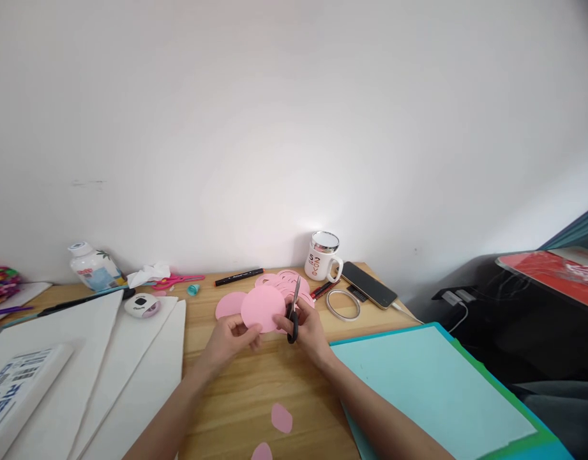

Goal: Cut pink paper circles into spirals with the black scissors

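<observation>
A pink paper circle (pixel 262 308) is pinched at its lower left edge by my left hand (pixel 232 338). My right hand (pixel 308 327) is closed around the black handles of a pair of scissors (pixel 294 316), blades pointing up and away. The thumb of that hand also rests on the circle's right edge. Just behind lies a pile of pink paper circles and rings (pixel 291 281), partly covered by the hands. Another pink circle (pixel 229 304) lies on the wooden table to the left. Two small pink scraps (pixel 281 418) are on the table closer to me.
At the back stand a white mug (pixel 319 263) and a white bottle (pixel 95 265). A black marker (pixel 239 276), a tape roll (pixel 343 305) and a phone (pixel 369 285) surround the pile. White sheets (pixel 145 377) cover the left; a light-blue sheet (pixel 418 390) lies right.
</observation>
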A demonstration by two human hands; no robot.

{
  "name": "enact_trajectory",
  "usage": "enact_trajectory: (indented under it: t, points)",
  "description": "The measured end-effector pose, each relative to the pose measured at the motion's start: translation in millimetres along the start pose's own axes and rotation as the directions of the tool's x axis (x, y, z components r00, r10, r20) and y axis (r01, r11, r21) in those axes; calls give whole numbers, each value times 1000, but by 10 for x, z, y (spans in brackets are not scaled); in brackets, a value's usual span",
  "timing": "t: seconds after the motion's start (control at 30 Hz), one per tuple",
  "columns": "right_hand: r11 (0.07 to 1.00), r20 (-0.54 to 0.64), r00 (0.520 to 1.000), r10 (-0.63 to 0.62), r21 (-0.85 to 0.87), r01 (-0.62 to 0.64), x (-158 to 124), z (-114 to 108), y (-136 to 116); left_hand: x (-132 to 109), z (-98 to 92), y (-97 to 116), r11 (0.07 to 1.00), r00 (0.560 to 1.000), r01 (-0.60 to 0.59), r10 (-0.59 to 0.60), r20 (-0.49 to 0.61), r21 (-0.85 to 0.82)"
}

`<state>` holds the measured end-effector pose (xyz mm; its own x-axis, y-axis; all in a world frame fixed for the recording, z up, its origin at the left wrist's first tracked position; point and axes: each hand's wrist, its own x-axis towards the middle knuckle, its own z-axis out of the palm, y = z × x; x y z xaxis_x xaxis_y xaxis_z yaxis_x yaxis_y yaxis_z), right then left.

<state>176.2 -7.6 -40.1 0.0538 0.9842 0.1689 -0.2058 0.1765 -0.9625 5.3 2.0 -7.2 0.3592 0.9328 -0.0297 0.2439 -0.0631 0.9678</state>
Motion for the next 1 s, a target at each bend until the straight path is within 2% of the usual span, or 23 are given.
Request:
enact_trajectory:
  t: [0.07, 0.13, 0.23, 0.33, 0.47, 0.6, 0.77, 1.0]
  points:
    - [1000, 28, 1000, -10, 0, 10, -8, 1, 15, -20, 29, 5, 997, 991, 70, -72, 114, 21]
    - [1000, 62, 998, -14, 0, 14, -27, 8, 23, -24, 52, -13, 994, 985, 104, -105, 135, 16]
    - [1000, 193, 981, 1, 3, -2, -75, 32, 7, -16, 59, -48, 997, 998, 60, -60, 0, -57]
    - [999, 347, 936, 55, -18, -52, -137, 75, -12, -21, 43, -44, 990, 992, -41, 23, -127, -138]
    - [993, 447, 888, 106, -1, -118, -206, 144, -5, -57, 55, 12, 986, 988, -72, 50, -146, -149]
    - [991, 464, 883, 69, 69, -113, -248, 195, 4, -85, 101, 41, 991, 994, -67, 56, -90, -114]
    - [987, 436, 899, 50, 114, -110, -272, 222, 0, -88, 108, 29, 996, 992, -64, 57, -114, -65]
    - [982, 432, 902, 24, 157, -101, -289, 257, -39, -125, 139, 84, 998, 996, -30, 25, -88, -55]
